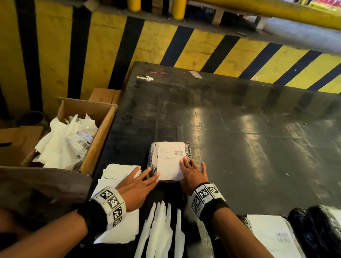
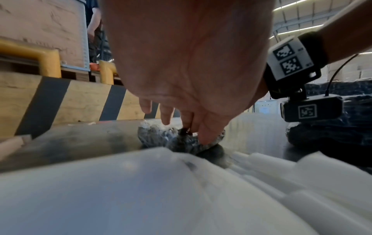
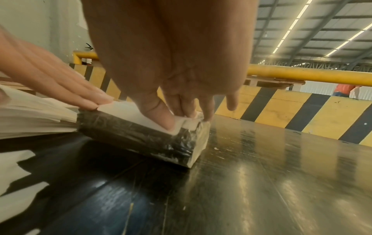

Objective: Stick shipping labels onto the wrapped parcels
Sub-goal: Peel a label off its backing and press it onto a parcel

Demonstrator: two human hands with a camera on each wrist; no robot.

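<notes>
Both the left hand (image 1: 137,183) and right hand (image 1: 191,175) press with flat, spread fingers on the label (image 1: 170,160) already lying on the parcel (image 1: 188,150), so this one seems almost finished, while unused labels (image 1: 115,174) wait under the left grip.

Premises: warehouse packing station. Evidence: a high steel-truss roof with strip lights (image 3: 298,23) overhead; a yellow guard rail (image 3: 308,76) and a yellow-and-black hazard-striped barrier (image 1: 190,48) beyond the hands; a black worktable (image 1: 245,133) beneath them. A black film-wrapped parcel (image 1: 168,160) carries a barcoded shipping label (image 1: 170,159). Left of the left hand (image 1: 137,184), a cardboard box (image 1: 103,136) holds discarded label backing sheets (image 1: 65,142).
</notes>
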